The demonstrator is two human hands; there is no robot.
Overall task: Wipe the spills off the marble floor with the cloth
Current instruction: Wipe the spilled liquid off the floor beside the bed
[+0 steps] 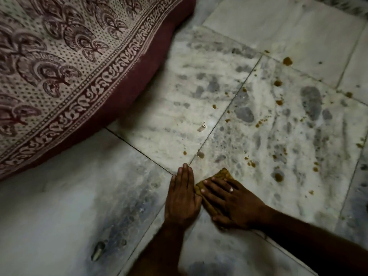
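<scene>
My right hand point(232, 202), with a ring on one finger, lies flat on a small brown-yellow cloth point(224, 174) and presses it onto the marble floor point(199, 92). Only the cloth's far corner and left edge show past the fingers. My left hand point(182, 195) rests flat on the floor right beside it, fingers together, holding nothing. Several brown spill drops dot the tiles beyond and to the right, such as a large spill drop point(287, 61) far off, one spill blot point(278, 177) right of the cloth, and a small drop point(185, 152) just ahead of my left hand.
A mattress with a maroon side and a patterned cream cover point(65, 76) fills the upper left and reaches down to the floor. A pale crumb point(202, 126) lies on the tile ahead. A small dark object point(98, 252) lies on the floor at lower left.
</scene>
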